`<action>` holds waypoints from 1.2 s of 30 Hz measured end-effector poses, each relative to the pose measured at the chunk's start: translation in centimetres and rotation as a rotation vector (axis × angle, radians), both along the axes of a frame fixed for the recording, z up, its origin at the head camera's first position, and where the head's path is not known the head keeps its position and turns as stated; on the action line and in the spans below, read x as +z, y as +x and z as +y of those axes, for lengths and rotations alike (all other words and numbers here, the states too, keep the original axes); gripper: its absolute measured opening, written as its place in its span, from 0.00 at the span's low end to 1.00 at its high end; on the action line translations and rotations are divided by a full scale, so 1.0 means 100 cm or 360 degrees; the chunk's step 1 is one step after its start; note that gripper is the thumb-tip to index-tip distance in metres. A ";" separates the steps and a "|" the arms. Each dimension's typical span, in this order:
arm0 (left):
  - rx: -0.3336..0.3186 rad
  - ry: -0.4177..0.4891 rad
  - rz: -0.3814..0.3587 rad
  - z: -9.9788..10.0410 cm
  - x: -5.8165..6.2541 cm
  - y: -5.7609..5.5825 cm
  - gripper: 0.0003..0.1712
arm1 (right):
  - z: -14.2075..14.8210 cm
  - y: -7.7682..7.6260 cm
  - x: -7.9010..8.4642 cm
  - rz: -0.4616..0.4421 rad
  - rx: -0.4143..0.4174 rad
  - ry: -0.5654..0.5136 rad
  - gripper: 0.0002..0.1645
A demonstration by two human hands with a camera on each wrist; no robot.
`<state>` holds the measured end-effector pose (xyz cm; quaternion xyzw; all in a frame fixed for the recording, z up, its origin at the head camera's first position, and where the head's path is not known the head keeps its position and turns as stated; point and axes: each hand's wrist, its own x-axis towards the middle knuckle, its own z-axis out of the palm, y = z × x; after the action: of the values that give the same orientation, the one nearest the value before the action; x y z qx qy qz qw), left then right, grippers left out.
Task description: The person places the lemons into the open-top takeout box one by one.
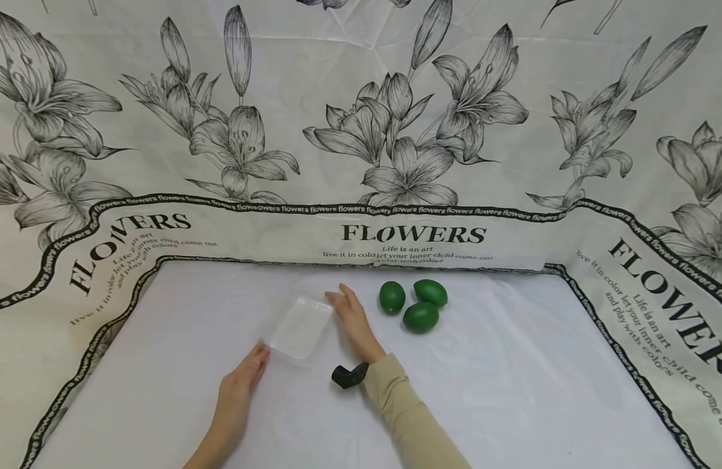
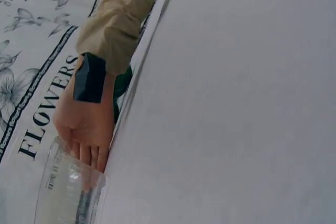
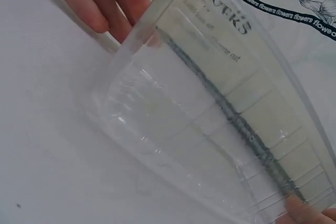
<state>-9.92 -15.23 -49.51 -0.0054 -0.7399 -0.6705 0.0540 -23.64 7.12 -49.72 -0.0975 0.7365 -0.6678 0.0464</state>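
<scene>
A clear plastic container (image 1: pixel 299 329) is between both hands over the white table, its long ribbed wall close up in the right wrist view. My left hand (image 1: pixel 240 384) holds its near-left corner; in the right wrist view that hand (image 3: pixel 100 1) shows at the rim, a fingertip visible through the plastic. At the far right side, my right hand (image 1: pixel 355 322) holds the other end. The left wrist view shows the right hand's fingers (image 2: pixel 94 153) lying along the container wall (image 2: pixel 68 192). Right of that hand lie three green limes (image 1: pixel 421 317).
A black wrist camera (image 1: pixel 349 376) juts from the right sleeve (image 1: pixel 413 410). White cloth (image 1: pixel 413 241) printed with flowers and lettering stands behind and beside the table (image 1: pixel 525 391).
</scene>
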 end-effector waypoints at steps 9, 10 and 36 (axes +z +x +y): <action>-0.0015 -0.0093 -0.0154 0.024 0.000 0.015 0.29 | 0.013 -0.010 0.006 -0.0237 0.0123 -0.0238 0.35; -0.0026 -0.0101 -0.0160 0.026 0.000 0.017 0.30 | 0.014 -0.010 0.006 -0.0249 0.0134 -0.0252 0.35; -0.0121 -0.0145 -0.0114 0.046 0.000 0.024 0.31 | 0.019 -0.012 0.006 -0.0315 0.0177 -0.0451 0.33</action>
<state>-7.54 -10.68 -49.51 -0.0118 -0.7704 -0.6375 0.0016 -24.86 9.00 -49.17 -0.0774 0.6203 -0.7676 0.1414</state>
